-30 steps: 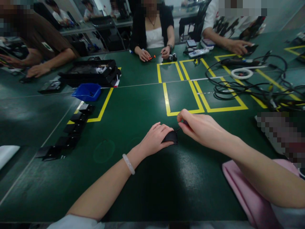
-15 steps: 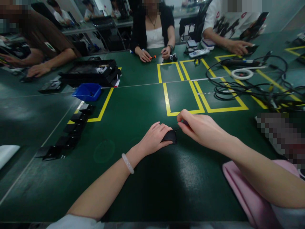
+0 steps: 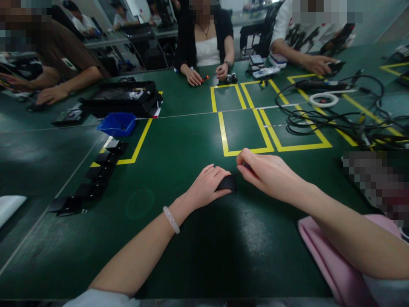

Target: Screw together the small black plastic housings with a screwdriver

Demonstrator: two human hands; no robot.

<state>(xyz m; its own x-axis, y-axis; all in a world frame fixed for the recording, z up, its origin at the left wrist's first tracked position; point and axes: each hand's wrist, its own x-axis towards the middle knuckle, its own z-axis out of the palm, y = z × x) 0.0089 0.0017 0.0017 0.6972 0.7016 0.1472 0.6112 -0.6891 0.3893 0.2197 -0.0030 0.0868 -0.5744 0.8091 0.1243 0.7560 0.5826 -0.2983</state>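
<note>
Near the middle of the green table (image 3: 179, 149), my left hand (image 3: 212, 183) is wrapped over a small black part (image 3: 227, 183) and holds it against the surface. To its right, my right hand (image 3: 260, 170) is closed in a pinch, a little above the table. A thin dark shaft shows between its fingertips and the black part's edge; most of what it grips is hidden inside the fingers.
A row of black parts (image 3: 97, 172), a blue bin (image 3: 117, 124) and a black tray (image 3: 123, 98) are at left. Coiled black cables (image 3: 306, 123) spread at right, with pink cloth (image 3: 338, 251) nearer. Across the table, a person's hands (image 3: 194, 77) hold an orange-tipped item.
</note>
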